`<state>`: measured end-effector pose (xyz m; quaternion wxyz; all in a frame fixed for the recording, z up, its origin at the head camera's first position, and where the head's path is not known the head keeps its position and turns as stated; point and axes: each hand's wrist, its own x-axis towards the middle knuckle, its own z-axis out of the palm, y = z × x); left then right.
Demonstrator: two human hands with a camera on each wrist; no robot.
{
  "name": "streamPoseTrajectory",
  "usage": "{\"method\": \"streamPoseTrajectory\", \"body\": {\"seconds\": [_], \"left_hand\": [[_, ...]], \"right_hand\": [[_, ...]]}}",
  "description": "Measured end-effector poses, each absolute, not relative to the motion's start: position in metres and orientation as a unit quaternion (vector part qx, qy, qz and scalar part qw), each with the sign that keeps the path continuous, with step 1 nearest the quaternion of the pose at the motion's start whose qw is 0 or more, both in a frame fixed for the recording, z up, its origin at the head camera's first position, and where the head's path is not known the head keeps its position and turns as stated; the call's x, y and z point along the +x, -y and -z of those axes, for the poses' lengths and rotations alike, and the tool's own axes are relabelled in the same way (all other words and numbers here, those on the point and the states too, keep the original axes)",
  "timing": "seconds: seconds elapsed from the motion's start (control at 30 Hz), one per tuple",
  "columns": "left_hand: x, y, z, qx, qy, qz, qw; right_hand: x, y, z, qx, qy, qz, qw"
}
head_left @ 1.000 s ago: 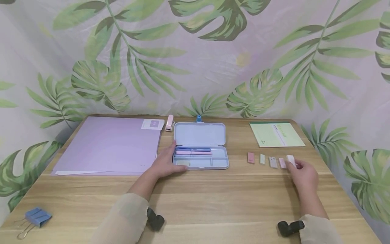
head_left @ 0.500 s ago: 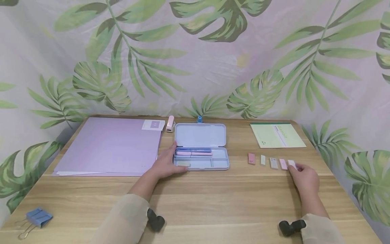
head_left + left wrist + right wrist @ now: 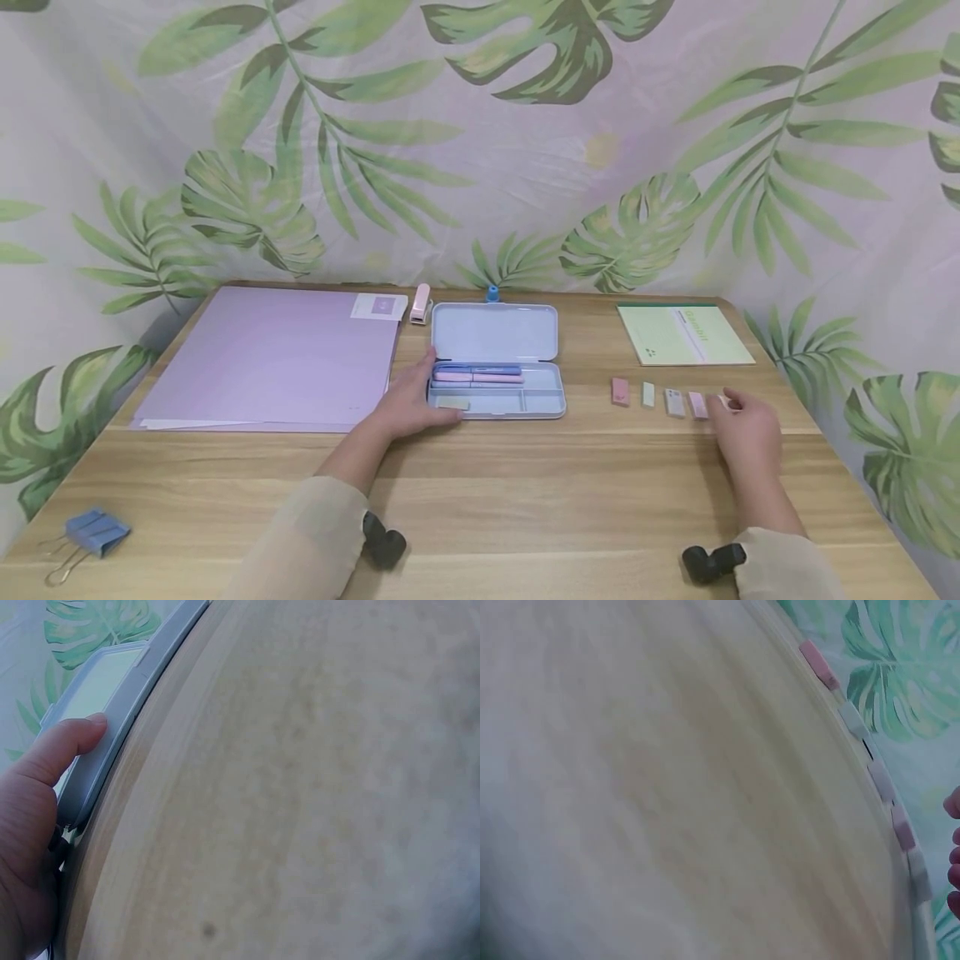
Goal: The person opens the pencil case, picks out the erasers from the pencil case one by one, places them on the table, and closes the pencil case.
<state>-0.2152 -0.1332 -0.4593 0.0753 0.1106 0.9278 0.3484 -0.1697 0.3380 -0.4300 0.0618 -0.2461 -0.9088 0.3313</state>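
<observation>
Leaf-print cloth (image 3: 517, 175) backs a table (image 3: 570, 508); left hand (image 3: 405, 404) grips a pencil case (image 3: 493, 332), empty right hand (image 3: 748, 433) hovers by the white eraser (image 3: 919, 875) beside a pink eraser (image 3: 698, 406), probably light, rubbery, best pinched side-on.

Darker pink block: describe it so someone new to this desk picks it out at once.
On the wooden table, find the open blue pencil case. Right of it, in front of the pale green notebook, runs a row of small blocks. Yours is the leftmost block, a deeper pink than the pale pink block further right.
</observation>
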Motion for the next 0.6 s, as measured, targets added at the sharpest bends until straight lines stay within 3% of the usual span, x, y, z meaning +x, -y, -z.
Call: {"method": "streamPoseTrajectory", "body": {"seconds": [0.37, 0.6], "left_hand": [[-0.216, 0.134, 0.459, 0.115, -0.929, -0.344, 0.076], [-0.216, 0.134, 0.460, 0.119, -0.929, -0.342, 0.073]], "right_hand": [[-0.187, -0.259, 0.418, -0.051, 0.938, -0.334, 0.082], [-0.198, -0.189, 0.419, 0.062, 0.934, -0.351, 0.040]]}}
